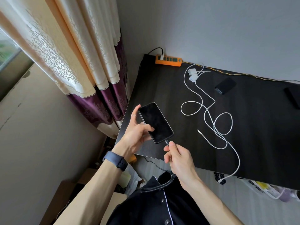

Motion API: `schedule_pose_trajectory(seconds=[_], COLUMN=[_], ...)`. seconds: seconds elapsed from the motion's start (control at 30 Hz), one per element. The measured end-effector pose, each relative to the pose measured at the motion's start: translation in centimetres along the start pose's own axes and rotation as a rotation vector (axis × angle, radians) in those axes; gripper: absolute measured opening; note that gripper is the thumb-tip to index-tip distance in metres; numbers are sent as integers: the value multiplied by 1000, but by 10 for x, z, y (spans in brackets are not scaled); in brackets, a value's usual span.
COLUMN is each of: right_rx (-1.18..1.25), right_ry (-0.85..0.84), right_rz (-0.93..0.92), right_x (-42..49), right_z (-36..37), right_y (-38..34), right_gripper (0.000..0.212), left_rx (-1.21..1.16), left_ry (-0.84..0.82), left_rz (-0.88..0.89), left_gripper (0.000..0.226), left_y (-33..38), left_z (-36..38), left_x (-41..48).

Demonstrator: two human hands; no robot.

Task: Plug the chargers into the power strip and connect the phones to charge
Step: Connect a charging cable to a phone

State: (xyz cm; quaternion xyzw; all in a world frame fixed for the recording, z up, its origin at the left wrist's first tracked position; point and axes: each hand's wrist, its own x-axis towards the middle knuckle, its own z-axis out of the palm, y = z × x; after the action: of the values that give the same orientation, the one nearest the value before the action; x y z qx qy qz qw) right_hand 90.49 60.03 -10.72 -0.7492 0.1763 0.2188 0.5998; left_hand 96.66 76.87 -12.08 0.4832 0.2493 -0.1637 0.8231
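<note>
My left hand [135, 135] holds a black phone [155, 122] screen-up over the near left corner of the dark table [253, 143]. My right hand [175, 157] pinches a dark braided cable's plug [166, 142] right at the phone's bottom port. An orange power strip [168, 60] lies at the table's far edge by the wall, with one white charger [162, 56] plugged into its left end. Two white charger bricks [192, 75] lie unplugged on the table, their white cables [215, 120] looped across it. A second dark phone [225, 86] lies farther right.
Another dark device [293, 97] sits at the right edge of the view. One white cable end [220, 180] hangs over the table's front edge. A cream and purple curtain [90, 65] hangs left of the table. Cardboard boxes [68, 197] and clutter lie on the floor below.
</note>
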Motion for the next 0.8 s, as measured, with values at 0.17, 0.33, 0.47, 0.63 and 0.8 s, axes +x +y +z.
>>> schedule_pose_trajectory(seconds=[0.17, 0.33, 0.47, 0.63, 0.8], right_rx=[23, 81, 49, -634, -1048], right_ry=[7, 11, -87, -338, -319], right_rz=[-1, 10, -14, -13, 22], right_x=[3, 6, 14, 61, 103], right_z=[4, 8, 14, 11, -4], right_y=[4, 4, 3, 26, 67], right_gripper=[39, 38, 35, 23, 39], left_rx=[66, 69, 62, 435, 822], left_ry=[-35, -57, -40, 25, 79], left_rz=[52, 60, 10, -79, -154], left_gripper=[101, 99, 99, 105, 106], left_y=[-2, -6, -6, 3, -14], left_z=[0, -5, -21, -67, -86], left_x=[1, 1, 9, 36, 54])
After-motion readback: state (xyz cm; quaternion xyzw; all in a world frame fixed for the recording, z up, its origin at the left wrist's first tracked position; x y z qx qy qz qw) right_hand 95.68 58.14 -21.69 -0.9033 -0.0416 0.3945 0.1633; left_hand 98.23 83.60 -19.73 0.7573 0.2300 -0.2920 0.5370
